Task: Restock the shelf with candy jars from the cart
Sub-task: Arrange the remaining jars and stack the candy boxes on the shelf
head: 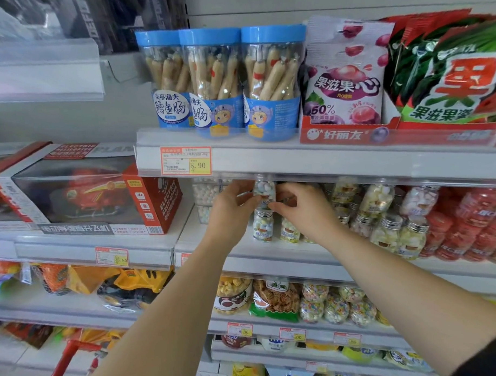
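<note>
One candy jar (264, 191) sits between both hands, high on the middle shelf (271, 257), its top tucked just under the price rail (296, 163) of the shelf above. It is a small clear jar packed with white and pastel sweets, with a pale label band round its lower part, and it stands upright on the silver lid of a second jar (262, 228) of the same kind. The left hand (232, 205) has its grip closed round the jar's left side, fingers curled behind and thumb at the front; the right hand (303, 205) pinches the jar's lower right side with bent fingertips. Just right of the second jar stands one more, the yellowish jar (290, 232), and beyond the right wrist a cluster of silver-lidded jars (383, 225) is stacked two high, too crowded to count. Red jars (473, 222) fill the far right of the same shelf. Above, three tall blue-lidded tubs (213, 82) of fish sausages stand side by side, with fruit-sweet bags (347, 77) in two kinds to their right. One boxed toy helicopter (81, 191) lies to the left, and one red cart handle (64, 360) shows at the lower left
</note>
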The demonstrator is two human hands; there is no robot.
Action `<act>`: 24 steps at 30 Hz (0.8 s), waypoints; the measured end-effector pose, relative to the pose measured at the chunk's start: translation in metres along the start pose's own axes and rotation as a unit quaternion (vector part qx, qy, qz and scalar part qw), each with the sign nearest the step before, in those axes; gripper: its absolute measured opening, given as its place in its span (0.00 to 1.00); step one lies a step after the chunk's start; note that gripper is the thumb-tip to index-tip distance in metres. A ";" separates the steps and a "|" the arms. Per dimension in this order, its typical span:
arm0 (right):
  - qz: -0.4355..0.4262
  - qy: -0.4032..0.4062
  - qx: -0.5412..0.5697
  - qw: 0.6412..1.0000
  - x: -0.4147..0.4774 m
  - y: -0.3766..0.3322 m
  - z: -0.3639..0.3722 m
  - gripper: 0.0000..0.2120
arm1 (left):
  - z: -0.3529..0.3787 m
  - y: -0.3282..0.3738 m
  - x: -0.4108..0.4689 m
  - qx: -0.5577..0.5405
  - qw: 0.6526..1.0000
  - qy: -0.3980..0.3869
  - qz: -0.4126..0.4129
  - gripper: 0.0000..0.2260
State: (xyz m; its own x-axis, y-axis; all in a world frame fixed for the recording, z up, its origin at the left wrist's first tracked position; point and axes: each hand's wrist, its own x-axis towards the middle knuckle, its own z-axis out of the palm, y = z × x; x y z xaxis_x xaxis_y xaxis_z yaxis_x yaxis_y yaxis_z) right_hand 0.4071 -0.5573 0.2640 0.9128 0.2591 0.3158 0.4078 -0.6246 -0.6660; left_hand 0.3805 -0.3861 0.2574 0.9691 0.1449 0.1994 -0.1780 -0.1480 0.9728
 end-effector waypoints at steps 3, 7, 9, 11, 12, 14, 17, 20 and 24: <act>0.013 0.006 0.004 1.000 0.001 0.002 0.004 0.09 | 0.001 -0.007 0.001 0.005 1.000 -0.002 0.003 0.10; 0.019 0.020 -0.033 0.999 -0.001 -0.001 0.003 0.09 | 0.003 -0.012 -0.003 0.010 1.000 -0.001 0.006 0.13; 0.017 0.022 -0.058 0.998 -0.001 -0.002 0.002 0.10 | 0.003 -0.018 -0.007 0.011 1.000 -0.004 -0.003 0.16; 0.020 0.016 -0.069 0.997 0.000 -0.002 0.002 0.11 | 0.002 -0.026 -0.011 0.041 0.999 -0.002 -0.020 0.20; 0.024 0.014 -0.070 0.997 0.000 -0.002 0.002 0.11 | 0.001 -0.030 -0.013 0.071 0.997 -0.006 -0.027 0.22; 0.028 0.016 -0.071 0.997 0.000 -0.003 0.003 0.11 | 0.002 -0.036 -0.014 0.161 0.986 -0.020 -0.033 0.25; 0.036 0.015 -0.061 0.997 0.000 -0.003 0.003 0.11 | 0.009 -0.040 -0.014 0.290 0.955 -0.034 -0.045 0.28; 0.045 0.009 -0.048 0.998 0.000 -0.003 0.003 0.11 | 0.021 -0.038 -0.014 0.360 0.930 -0.035 -0.064 0.26; 0.042 0.005 -0.038 0.998 -0.001 -0.004 0.001 0.10 | 0.029 -0.036 -0.015 0.368 0.926 -0.012 -0.084 0.24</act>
State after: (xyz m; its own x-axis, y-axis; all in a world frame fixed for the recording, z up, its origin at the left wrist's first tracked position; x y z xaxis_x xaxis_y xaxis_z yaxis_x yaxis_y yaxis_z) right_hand 0.4047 -0.5541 0.2657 0.9435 0.1965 0.2667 0.3256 -0.6983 -0.6374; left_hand 0.3775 -0.4115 0.2155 0.9777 0.2056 0.0416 0.1310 -0.7534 0.6444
